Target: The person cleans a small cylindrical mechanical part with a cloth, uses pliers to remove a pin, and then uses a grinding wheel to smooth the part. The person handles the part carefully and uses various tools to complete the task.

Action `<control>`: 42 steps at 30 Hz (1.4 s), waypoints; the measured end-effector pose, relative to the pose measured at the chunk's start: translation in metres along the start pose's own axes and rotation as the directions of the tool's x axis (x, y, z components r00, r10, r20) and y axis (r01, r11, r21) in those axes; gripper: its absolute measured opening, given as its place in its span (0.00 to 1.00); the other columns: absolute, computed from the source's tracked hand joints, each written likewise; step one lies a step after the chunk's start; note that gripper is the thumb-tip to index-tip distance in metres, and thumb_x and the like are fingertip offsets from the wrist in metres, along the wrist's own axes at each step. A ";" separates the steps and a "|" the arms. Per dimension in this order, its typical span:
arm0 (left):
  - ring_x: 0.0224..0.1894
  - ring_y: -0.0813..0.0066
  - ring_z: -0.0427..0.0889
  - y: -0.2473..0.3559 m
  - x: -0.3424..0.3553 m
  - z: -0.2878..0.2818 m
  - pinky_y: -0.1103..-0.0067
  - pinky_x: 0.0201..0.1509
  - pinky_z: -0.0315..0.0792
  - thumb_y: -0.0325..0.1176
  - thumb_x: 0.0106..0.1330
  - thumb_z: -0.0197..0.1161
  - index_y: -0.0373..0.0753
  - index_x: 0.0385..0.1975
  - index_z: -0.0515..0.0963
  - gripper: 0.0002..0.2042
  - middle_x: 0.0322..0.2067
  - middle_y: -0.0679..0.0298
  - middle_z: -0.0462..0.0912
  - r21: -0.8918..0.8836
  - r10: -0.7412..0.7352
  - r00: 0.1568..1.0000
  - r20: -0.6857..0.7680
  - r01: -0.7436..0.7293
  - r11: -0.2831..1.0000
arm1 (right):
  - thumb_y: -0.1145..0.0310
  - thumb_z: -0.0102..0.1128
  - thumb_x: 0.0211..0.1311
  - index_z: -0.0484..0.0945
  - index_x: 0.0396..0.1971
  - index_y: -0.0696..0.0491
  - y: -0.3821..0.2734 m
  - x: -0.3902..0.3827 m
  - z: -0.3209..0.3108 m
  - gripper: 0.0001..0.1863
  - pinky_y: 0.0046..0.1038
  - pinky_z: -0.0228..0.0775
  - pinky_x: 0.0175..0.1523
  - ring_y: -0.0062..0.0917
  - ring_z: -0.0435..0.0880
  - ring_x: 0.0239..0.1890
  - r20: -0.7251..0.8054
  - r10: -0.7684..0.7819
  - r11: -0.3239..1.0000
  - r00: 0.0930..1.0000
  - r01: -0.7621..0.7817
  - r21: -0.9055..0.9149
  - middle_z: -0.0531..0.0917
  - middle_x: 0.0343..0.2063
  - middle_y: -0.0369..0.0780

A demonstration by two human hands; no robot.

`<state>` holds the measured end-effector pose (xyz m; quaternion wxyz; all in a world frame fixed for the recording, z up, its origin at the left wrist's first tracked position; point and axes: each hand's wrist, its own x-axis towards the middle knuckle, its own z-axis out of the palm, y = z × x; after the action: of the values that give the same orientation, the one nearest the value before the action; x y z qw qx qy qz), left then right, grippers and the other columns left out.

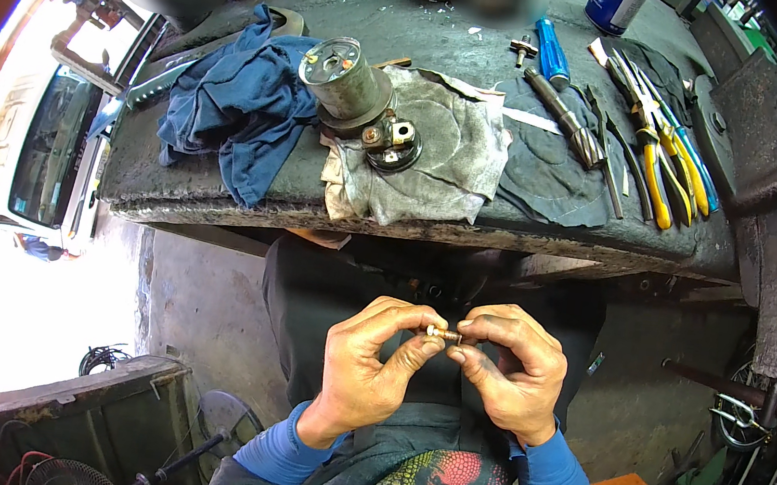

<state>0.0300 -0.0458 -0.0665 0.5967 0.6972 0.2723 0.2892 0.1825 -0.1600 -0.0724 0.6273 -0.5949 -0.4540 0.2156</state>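
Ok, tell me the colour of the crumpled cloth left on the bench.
Dark blue cloth, clearest in the head view.

Small brass-like metal screw [443, 333], shiny; at 12 o'clock dull metal cylinder [345, 82] on grubby cloth [437, 166], rough matt bench [221, 185].

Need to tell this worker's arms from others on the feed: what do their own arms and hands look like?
Both forearms wear snug blue long sleeves ending at the wrists. The left hand and right hand are bare: no gloves, rings or watch visible.

Dark grimy table [219, 198] across top, bare concrete floor [206, 307] below, bright daylight and white vehicle [31, 150] at left.
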 end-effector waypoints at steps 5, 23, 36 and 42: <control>0.40 0.69 0.86 0.001 -0.001 0.001 0.76 0.46 0.79 0.24 0.65 0.74 0.33 0.43 0.86 0.09 0.39 0.58 0.88 0.003 -0.009 1.000 0.002 0.009 1.000 | 0.84 0.77 0.52 0.85 0.42 0.61 -0.002 0.000 -0.001 0.16 0.28 0.80 0.46 0.28 0.86 0.41 0.021 0.000 1.000 1.000 0.000 -0.004 0.86 0.39 0.46; 0.45 0.59 0.84 -0.008 -0.006 -0.002 0.68 0.50 0.78 0.31 0.70 0.69 0.34 0.47 0.84 0.10 0.39 0.57 0.86 0.040 0.154 0.987 0.043 -0.156 0.987 | 0.83 0.64 0.70 0.81 0.48 0.67 0.006 -0.022 -0.001 0.09 0.29 0.83 0.54 0.32 0.87 0.45 -0.035 0.292 0.956 0.956 -0.292 -0.011 0.86 0.44 0.46; 0.43 0.59 0.88 -0.007 0.017 -0.019 0.70 0.46 0.82 0.30 0.65 0.74 0.37 0.44 0.89 0.10 0.40 0.57 0.90 0.094 0.288 0.957 -0.041 -0.283 0.954 | 0.70 0.66 0.64 0.82 0.27 0.60 -0.003 0.013 0.016 0.09 0.21 0.66 0.32 0.19 0.76 0.25 -0.066 0.345 0.938 0.936 -0.346 -0.003 0.79 0.22 0.37; 0.39 0.72 0.87 -0.005 0.008 -0.016 0.80 0.41 0.82 0.24 0.63 0.75 0.28 0.45 0.88 0.12 0.39 0.53 0.89 0.008 0.097 0.995 -0.032 -0.096 0.995 | 0.71 0.75 0.64 0.86 0.29 0.60 -0.012 0.021 0.012 0.09 0.23 0.68 0.30 0.19 0.80 0.25 0.049 0.290 0.953 0.956 -0.293 0.074 0.86 0.25 0.39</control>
<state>0.0236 -0.0281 -0.0684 0.5751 0.7067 0.2491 0.3281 0.1794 -0.1386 -0.0561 0.6037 -0.6252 -0.3640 0.3349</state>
